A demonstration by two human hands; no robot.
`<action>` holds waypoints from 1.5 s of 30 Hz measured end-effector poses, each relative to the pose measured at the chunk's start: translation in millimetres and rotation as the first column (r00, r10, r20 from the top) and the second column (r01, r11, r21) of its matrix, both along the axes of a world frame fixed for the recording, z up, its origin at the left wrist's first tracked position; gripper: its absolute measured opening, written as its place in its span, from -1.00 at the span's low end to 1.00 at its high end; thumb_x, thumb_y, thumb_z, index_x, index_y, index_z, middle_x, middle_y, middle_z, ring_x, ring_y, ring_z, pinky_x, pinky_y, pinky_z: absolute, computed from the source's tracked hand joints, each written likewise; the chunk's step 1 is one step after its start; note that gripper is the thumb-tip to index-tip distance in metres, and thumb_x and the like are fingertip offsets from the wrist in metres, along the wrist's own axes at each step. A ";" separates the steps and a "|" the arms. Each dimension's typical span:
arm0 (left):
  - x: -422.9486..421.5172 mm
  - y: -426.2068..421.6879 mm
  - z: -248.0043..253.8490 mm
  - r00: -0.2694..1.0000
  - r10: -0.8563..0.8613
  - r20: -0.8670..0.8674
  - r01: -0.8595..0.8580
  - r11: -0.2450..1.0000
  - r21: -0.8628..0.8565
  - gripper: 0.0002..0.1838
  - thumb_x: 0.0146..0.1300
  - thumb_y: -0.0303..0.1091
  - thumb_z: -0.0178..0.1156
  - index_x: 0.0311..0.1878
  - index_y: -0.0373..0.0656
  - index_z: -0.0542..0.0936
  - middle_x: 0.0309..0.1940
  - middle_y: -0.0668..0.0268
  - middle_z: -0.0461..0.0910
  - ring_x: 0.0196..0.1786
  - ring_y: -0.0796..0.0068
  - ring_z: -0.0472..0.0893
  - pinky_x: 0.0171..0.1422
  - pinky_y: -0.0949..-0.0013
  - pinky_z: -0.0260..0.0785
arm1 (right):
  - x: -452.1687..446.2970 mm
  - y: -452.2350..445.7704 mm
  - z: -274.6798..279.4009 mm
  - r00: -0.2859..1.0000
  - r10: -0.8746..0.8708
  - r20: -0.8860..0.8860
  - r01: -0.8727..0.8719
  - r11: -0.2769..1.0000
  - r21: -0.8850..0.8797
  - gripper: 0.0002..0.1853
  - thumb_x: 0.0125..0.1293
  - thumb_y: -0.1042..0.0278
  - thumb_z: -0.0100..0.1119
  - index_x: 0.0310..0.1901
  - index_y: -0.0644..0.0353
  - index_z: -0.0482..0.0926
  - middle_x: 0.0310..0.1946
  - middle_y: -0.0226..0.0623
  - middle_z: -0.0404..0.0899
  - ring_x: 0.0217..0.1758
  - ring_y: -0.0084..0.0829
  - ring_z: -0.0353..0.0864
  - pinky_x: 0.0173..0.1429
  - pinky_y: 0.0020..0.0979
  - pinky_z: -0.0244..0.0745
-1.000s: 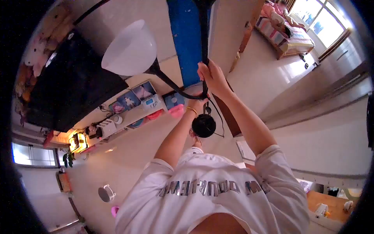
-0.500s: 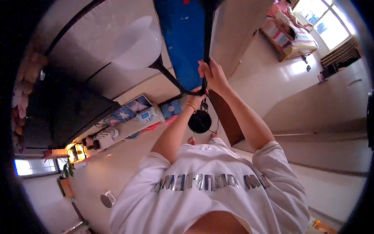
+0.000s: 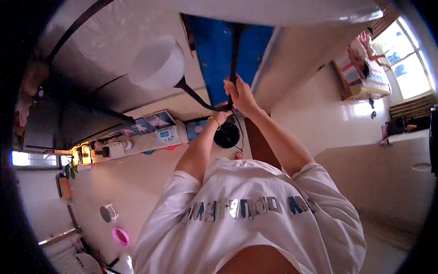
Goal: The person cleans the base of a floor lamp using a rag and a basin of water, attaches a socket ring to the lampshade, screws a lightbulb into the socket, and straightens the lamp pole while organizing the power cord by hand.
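Note:
Both hands are on a floor lamp with a black pole (image 3: 235, 50) and a round black base (image 3: 226, 135) over the floor. My left hand (image 3: 221, 115), with a gold bracelet at the wrist, is closed around the lower pole, where a curved side arm branches off. That arm carries a white bowl-shaped shade (image 3: 159, 61) to the left. Higher up, my right hand (image 3: 242, 95) grips the same pole. A large pale shape (image 3: 283, 10) crosses the top of the view; I cannot tell whether it is the lamp's upper shade. A thin black cord hangs near the base.
A low white shelf (image 3: 148, 142) at left holds pictures and a tissue pack (image 3: 167, 134). Behind the pole is a blue panel (image 3: 214, 55). A striped bed (image 3: 365, 75) with a person on it stands by the window. A stool (image 3: 108, 213) and a pink basin (image 3: 120, 236) are on the floor.
The view has swung round; the bed and window now sit farther right. Both hands keep their hold on the lamp pole. The pale shape at the top and the pink basin have come into view.

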State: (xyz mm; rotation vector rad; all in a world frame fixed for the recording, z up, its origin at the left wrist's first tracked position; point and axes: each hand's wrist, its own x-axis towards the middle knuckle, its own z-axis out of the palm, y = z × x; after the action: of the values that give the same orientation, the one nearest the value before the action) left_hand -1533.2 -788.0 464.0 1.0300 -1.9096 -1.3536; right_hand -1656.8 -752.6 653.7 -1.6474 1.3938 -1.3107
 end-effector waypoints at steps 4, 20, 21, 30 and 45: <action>-11.6 -26.6 -33.4 0.995 0.047 0.091 -0.037 0.993 -0.108 -0.68 0.12 -0.52 0.34 -0.02 -0.19 0.60 -0.13 0.29 0.67 -0.04 0.36 0.60 0.17 0.27 0.40 | -9.5 -22.3 -16.8 1.000 0.020 -0.019 -0.020 0.999 -0.025 -0.81 0.50 0.35 -0.05 -0.11 0.34 0.41 -0.47 -0.23 0.50 -0.38 -0.38 0.49 -0.26 -0.37 0.42; -30.2 -47.9 -18.5 0.977 0.211 -0.028 -0.208 0.976 0.068 -0.76 0.15 -0.54 0.26 -0.08 -0.14 0.62 -0.20 0.31 0.68 -0.13 0.37 0.61 0.08 0.29 0.43 | -27.3 -62.4 -24.9 0.997 0.052 -0.048 -0.048 0.995 0.089 -0.76 0.52 0.24 -0.07 -0.18 0.29 0.38 -0.46 -0.25 0.52 -0.36 -0.39 0.53 -0.23 -0.36 0.42; -30.6 -48.8 -18.7 0.979 0.201 -0.038 -0.199 0.978 0.058 -0.75 0.15 -0.54 0.27 -0.08 -0.14 0.62 -0.20 0.31 0.68 -0.13 0.38 0.61 0.07 0.31 0.43 | -29.4 -64.4 -28.4 0.997 0.069 -0.045 -0.065 0.995 0.079 -0.72 0.50 0.19 -0.03 -0.16 0.30 0.39 -0.45 -0.21 0.56 -0.36 -0.32 0.57 -0.23 -0.31 0.45; -30.5 -64.3 -76.1 0.969 0.246 0.004 -0.244 0.959 0.146 -0.61 0.06 -0.43 0.34 0.02 -0.20 0.61 -0.15 0.26 0.69 -0.08 0.37 0.63 0.11 0.35 0.44 | -39.5 -62.3 -23.8 0.985 0.133 -0.111 -0.129 0.991 0.047 -0.73 0.49 0.20 0.01 -0.10 0.29 0.44 -0.30 -0.14 0.65 -0.16 -0.25 0.68 -0.08 -0.29 0.53; -11.7 -40.7 -7.3 0.820 0.406 -0.404 -0.300 0.905 0.300 -0.65 0.08 -0.52 0.33 -0.01 -0.23 0.64 -0.06 0.36 0.66 -0.07 0.46 0.61 0.07 0.40 0.48 | -42.8 -76.9 -13.8 0.943 0.095 -0.318 -0.086 0.995 0.044 -0.67 0.44 0.15 0.11 -0.13 0.34 0.47 -0.22 -0.07 0.71 -0.09 -0.25 0.72 -0.03 -0.32 0.55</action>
State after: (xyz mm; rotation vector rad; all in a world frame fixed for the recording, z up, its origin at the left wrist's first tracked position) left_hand -1544.9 -828.8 456.8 0.9992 -1.1674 -1.4497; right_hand -1699.6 -829.5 639.9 -1.9439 1.4907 -0.9961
